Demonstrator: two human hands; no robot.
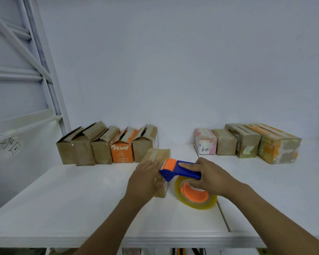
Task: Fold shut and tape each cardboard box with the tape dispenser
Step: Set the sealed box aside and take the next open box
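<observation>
Fingers (187,165) of R hand (212,178) are curled round the dispenser (180,171) handle, index laid along its top. L hand (145,179) is pressed flat, fingers straight, on the box (159,153). On the table (63,199), open boxes (99,144) are lined up back left, taped boxes (247,142) back right. The box is set mid-table, just in front of the open row, flaps folded shut. Dispenser head is held against its top; the tape roll (197,201) hangs beside it. Step judged: taping, though start or end of the strip cannot be told. Next: dispenser to be drawn along the seam w/ firm pressure, box pinned, tape cut.
</observation>
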